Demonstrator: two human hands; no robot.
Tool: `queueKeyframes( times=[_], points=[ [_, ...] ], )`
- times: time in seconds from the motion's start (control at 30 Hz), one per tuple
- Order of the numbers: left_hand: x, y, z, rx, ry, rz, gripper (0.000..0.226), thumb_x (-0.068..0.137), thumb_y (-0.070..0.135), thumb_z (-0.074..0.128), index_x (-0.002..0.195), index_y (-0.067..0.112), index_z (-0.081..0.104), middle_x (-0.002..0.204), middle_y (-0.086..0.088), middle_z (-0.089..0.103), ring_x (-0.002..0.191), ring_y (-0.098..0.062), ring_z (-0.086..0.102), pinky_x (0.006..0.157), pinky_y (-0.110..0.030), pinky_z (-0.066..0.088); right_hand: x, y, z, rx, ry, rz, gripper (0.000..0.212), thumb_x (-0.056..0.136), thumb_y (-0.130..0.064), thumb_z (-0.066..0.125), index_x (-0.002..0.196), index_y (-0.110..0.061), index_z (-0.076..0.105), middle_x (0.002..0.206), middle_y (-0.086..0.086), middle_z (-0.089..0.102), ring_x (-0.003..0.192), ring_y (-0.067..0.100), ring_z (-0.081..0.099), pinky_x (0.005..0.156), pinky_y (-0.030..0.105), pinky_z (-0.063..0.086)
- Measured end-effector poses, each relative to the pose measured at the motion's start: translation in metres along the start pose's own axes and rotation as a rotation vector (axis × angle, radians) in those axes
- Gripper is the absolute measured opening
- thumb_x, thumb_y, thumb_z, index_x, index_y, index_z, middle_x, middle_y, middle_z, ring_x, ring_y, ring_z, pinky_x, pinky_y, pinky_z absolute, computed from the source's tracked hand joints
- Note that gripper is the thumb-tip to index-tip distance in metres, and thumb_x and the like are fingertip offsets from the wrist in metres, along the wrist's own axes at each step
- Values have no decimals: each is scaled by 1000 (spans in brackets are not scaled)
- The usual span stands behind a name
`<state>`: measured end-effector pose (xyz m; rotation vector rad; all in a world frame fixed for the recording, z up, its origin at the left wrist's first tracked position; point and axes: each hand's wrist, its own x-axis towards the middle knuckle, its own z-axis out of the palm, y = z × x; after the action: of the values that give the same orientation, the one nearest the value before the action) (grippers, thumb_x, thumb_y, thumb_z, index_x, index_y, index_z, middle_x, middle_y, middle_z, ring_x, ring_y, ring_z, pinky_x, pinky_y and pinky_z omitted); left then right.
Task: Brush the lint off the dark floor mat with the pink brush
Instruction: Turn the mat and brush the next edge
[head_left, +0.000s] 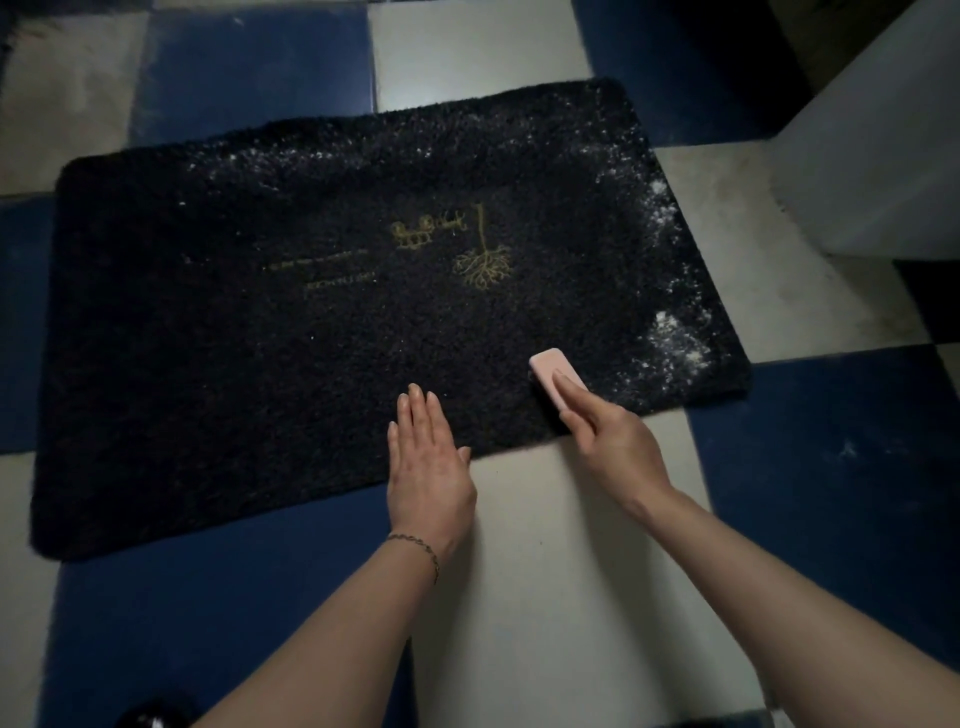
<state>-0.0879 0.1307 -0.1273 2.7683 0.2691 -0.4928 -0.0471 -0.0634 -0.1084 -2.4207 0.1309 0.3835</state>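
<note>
Dark mat (260, 338) on checkered tile floor (571, 571), white specks, probably lint (675, 332)

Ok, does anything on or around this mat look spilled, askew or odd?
Yes: white specks dust the dark mat along its far and right edges, thickest near the right corner. The mat also lies askew to the checkered floor tiles.
</note>
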Motion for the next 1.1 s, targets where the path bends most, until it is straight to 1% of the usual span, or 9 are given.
queueKeyframes(
  times=[0.1,0.17,0.3,0.4,0.47,0.57,0.7,0.9,1.1],
  points=[
    [1,1,-1,-17,7,16,69,104,30,30,151,5,-13,158,-11,-25,145,-21,-24,120,-38,-10,-10,-10,9,-47,9,-80,45,92,-31,54,133,-47,45,111,4,65,95,25,62,75,38,50],
    [3,1,-1,-48,13,37,68,103,30,31,152,5,-10,159,-10,-21,146,-20,-22,120,-37,-10,-20,-25,24,-84,-45,-170,44,92,-35,52,133,-48,43,102,5,64,90,26,61,73,38,49],
    [6,0,0,-73,-28,73,65,102,18,31,154,6,-4,159,-10,-23,145,-19,-24,119,-35,-12,-23,-48,46,-78,-177,-204,45,93,-38,48,134,-53,37,103,3,63,94,22,60,77,34,45],
    [5,0,-1,-38,-33,73,68,104,26,31,152,4,-12,158,-12,-26,145,-21,-25,119,-36,-13,-14,-37,37,-212,-181,-255,46,94,-38,47,134,-55,35,99,3,61,91,25,61,74,36,46],
    [4,0,-1,-18,-34,62,71,104,31,31,151,5,-16,157,-11,-28,144,-21,-27,119,-37,-13,-8,-21,22,-250,-160,-208,44,93,-39,48,133,-54,37,102,3,62,92,26,61,74,37,47],
    [4,1,-1,-11,-46,48,71,104,31,30,150,6,-18,156,-10,-30,144,-21,-28,119,-37,-13,0,1,1,-182,-78,-87,44,92,-36,52,131,-54,41,112,3,65,97,25,61,76,36,49],
    [4,3,-2,-56,-20,51,71,103,32,32,152,7,-13,158,-9,-25,145,-19,-25,120,-36,-12,-2,-5,-1,-69,-42,-26,44,91,-30,55,129,-50,46,120,1,65,101,24,62,77,35,48],
    [5,-3,-6,-111,23,40,66,104,32,31,154,8,-4,161,-7,-17,147,-17,-19,120,-34,-9,-9,-25,26,-31,-82,-110,45,92,-31,53,133,-48,43,119,3,65,101,22,62,81,35,49],
    [7,-15,-8,-83,8,8,68,103,25,36,154,9,-7,160,-6,-22,146,-17,-21,120,-35,-8,-21,-44,43,-119,-116,-221,47,94,-35,48,136,-52,34,99,5,61,89,25,59,75,37,46]
  ],
)
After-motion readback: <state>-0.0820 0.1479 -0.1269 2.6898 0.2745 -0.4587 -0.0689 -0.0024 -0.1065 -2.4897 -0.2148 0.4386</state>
